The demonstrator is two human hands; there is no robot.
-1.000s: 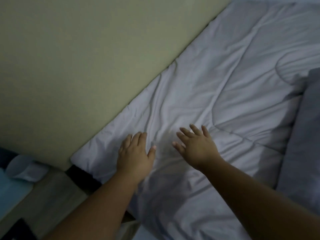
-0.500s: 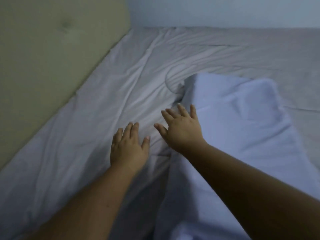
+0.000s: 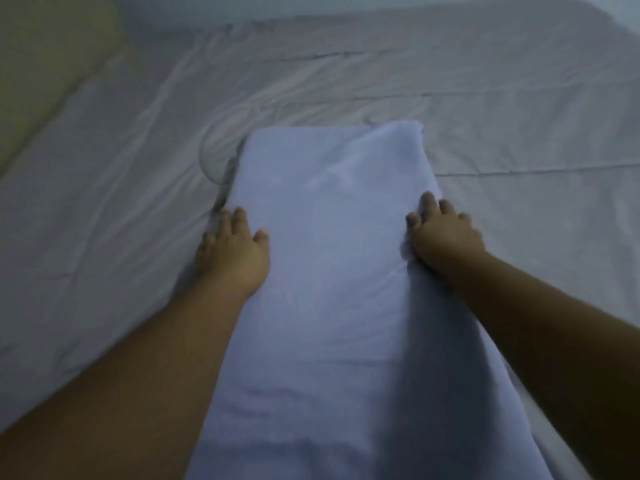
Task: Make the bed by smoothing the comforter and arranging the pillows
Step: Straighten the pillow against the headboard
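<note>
A long pale blue pillow (image 3: pixel 332 271) lies lengthwise on the white comforter (image 3: pixel 485 109), running from the bottom of the view toward the middle. My left hand (image 3: pixel 232 252) grips its left edge, fingers curled over the side. My right hand (image 3: pixel 445 233) grips its right edge the same way. The comforter covers the bed and shows creases to the left of the pillow's far end.
A beige padded headboard (image 3: pixel 45 71) stands along the left side of the bed. A pale wall (image 3: pixel 242 5) runs behind the far edge. The bed's far right corner (image 3: pixel 602 15) is rounded.
My view has swung right from the headboard side to the pillow. Both hands left the comforter and now hold the pillow by its two long edges.
</note>
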